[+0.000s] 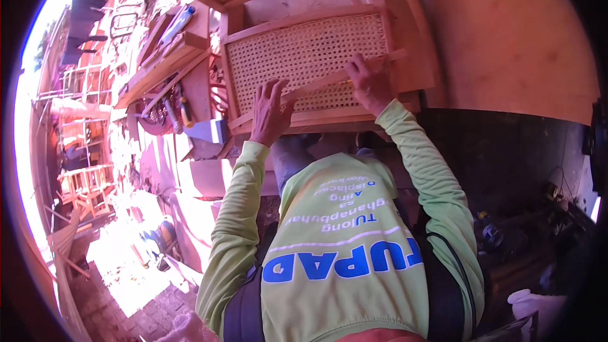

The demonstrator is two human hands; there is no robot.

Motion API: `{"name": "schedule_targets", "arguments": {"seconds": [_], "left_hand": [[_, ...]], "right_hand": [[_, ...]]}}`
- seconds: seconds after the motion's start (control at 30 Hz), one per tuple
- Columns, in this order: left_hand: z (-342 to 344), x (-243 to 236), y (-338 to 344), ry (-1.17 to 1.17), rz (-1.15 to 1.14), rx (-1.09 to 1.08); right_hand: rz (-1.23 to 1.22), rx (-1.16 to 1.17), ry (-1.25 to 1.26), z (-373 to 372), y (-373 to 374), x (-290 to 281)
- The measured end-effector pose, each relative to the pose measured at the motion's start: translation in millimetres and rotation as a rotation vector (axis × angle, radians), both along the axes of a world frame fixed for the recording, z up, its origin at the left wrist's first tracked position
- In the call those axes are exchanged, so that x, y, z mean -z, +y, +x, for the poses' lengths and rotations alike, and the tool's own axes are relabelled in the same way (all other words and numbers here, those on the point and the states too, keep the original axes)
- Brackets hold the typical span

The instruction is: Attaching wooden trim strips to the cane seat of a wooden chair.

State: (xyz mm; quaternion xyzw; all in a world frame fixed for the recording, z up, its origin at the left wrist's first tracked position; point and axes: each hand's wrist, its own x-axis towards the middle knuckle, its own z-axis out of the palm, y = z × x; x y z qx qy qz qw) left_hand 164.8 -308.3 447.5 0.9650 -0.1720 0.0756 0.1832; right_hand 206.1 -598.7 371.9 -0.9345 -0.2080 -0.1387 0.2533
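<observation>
In front of me is a wooden chair frame (304, 121) with a woven cane panel (285, 57) set into it. A narrow wooden strip (323, 82) lies slantwise across the panel, its right end higher up in the picture. My left hand (271, 114) is at the strip's left end, the end between fingers and thumb. My right hand (370, 85) is closed around the strip farther right, with index finger and thumb near its upper edge. A small yellow spot shows by the right thumb; I cannot make out what it is.
At the left, wooden pieces (168, 66) lie with a blue-handled tool (177, 24), and a yellow-and-black-handled tool (184, 111) stands below them. A handsaw-like blade (206, 131) sits near the chair's left corner. A large curved wooden panel (506, 38) fills the right. Chair frames (88, 187) stand farther left.
</observation>
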Motion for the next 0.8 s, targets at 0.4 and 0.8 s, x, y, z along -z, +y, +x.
{"name": "schedule_targets", "arguments": {"seconds": [0.4,0.8], "left_hand": [[-24,9,86,0.074,0.143,0.025],[-13,3,89,0.098,0.151,0.14]], "right_hand": [[-0.071,-0.055,-0.081,0,-4,-4],[-0.013,-0.086,-0.054,4,-4,0]]}}
